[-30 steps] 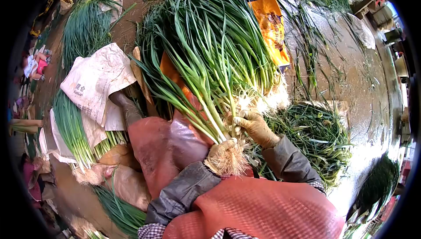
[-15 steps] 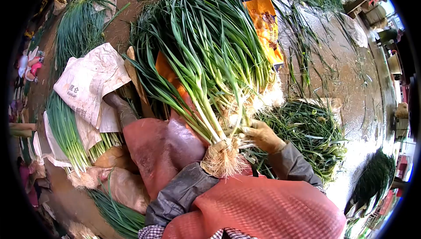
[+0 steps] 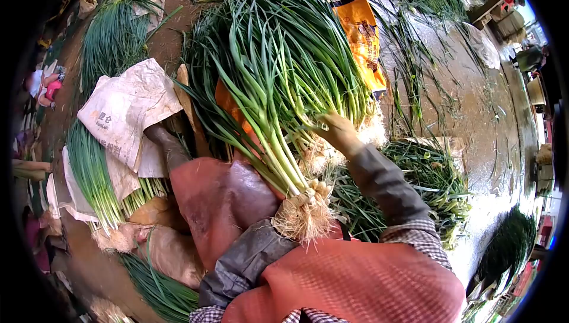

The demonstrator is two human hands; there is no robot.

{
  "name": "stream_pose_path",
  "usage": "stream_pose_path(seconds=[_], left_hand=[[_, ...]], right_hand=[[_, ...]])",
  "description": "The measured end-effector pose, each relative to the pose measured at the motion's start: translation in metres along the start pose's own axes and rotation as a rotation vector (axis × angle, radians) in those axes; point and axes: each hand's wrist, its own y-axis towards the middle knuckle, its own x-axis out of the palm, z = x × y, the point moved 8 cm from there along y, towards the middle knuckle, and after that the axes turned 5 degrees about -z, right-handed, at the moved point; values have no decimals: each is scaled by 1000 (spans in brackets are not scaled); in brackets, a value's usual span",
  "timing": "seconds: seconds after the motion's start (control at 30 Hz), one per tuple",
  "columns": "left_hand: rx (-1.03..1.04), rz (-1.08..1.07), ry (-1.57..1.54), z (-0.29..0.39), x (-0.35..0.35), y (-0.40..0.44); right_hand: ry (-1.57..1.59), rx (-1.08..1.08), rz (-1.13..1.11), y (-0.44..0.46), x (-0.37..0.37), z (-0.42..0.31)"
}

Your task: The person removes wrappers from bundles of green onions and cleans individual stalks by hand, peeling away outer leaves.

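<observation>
A bunch of green onions (image 3: 275,139) lies slanting across my lap, its pale roots (image 3: 303,213) toward me. My left hand (image 3: 281,219) is at the root end, almost wholly hidden behind the roots, with the grey sleeve leading to it. My gloved right hand (image 3: 336,132) reaches to the larger pile of green onions (image 3: 338,68), at the white stems. Its fingertips are blurred among the stalks, and what they hold cannot be made out.
An orange printed bag (image 3: 363,38) lies under the pile's right side. Cut leaves (image 3: 421,186) are heaped at the right. Left are a white sack (image 3: 130,109) and another onion bundle (image 3: 95,174). People are partly visible at the far left edge.
My right hand has moved up and away from the held bunch to the pile. The stalk it handled now lies with the bunch at my left hand. The view has shifted slightly.
</observation>
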Motion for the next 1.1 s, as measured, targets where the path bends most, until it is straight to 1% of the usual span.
stream_pose_path(seconds=[0.03, 0.07, 0.1, 0.13, 0.17, 0.2, 0.23, 0.27, 0.3, 0.33, 0.37, 0.43, 0.47, 0.5, 0.53, 0.57, 0.6, 0.63, 0.67, 0.7, 0.73, 0.77, 0.83, 0.87, 0.9, 0.93, 0.97, 1.03, 1.07, 1.1], left_hand=[[42, 87, 2, 2, 0, 1], [14, 80, -4, 1, -2, 0], [-14, 70, -9, 2, -4, 1], [-6, 69, -6, 7, -5, 0], [3, 14, 7, 9, -3, 1], [11, -40, 16, 10, -1, 2], [10, -36, 6, 10, -1, 5], [-6, 41, 39, 9, -5, 11], [-27, 117, 80, 7, -10, 15], [-18, 196, 122, 5, -24, 21], [29, 225, 117, 4, -14, 20], [3, 267, 221, 4, -39, 22], [-4, 269, 226, 3, -41, 20], [-37, 231, 199, 1, -40, 18], [-69, 190, 171, 1, -37, 18], [-81, 59, 104, 0, -21, 18], [-33, 67, 149, 5, -18, 13], [17, 73, 194, 8, -14, 11], [85, 100, 207, 9, -10, 10], [31, -57, 168, 8, -6, 10], [19, -94, 137, 8, -11, 8], [13, -133, 107, 7, -13, 7], [-21, -21, 116, 4, -9, 2], [-26, -60, 102, 8, -5, 0], [-31, -100, 85, 9, -1, -2], [-31, -99, 85, 9, -3, -1], [-11, -55, 78, 8, -9, 0], [-13, -12, 68, 3, -9, 3], [9, 22, 144, 4, -1, 1], [33, 55, 222, 6, 3, 0]], right_hand=[[-70, 93, -143, 36, 16, -6], [24, 223, -406, 56, 60, 14], [-31, -102, -252, 76, 124, 45], [189, 44, -355, 68, 100, 29], [403, 191, -463, 48, 55, -4], [615, 341, -600, 24, 37, -23], [810, 411, -595, -2, 9, -48], [935, 417, -532, -21, 12, -52], [1041, 481, -539, -40, 7, -64], [1102, 474, -471, -51, 12, -67], [1159, 464, -400, -59, 12, -70], [1241, 575, -391, -80, 4, -72], [1321, 623, -426, -90, 0, -70], [1327, 625, -418, -101, 1, -63], [1543, 596, -320, -111, 0, -56], [1754, 562, -218, -120, -6, -49], [1877, 477, -159, -128, -18, -43], [1839, 525, -51, -132, -27, -34], [1677, 564, -164, -133, -14, -23], [1517, 603, -268, -133, -2, -12], [1256, 678, -483, -124, -10, -33], [1169, 486, -490, -106, 2, -45], [1414, 438, -520, -88, -6, -81], [1451, 443, -445, -86, -7, -80], [1485, 451, -371, -85, -8, -78], [1364, 447, -327, -86, -19, -75], [1364, 455, -324, -93, -18, -73], [1462, 540, -256, -115, -14, -66], [1359, 369, -289, -123, -24, -65], [1458, 373, -272, -142, -35, -59]])
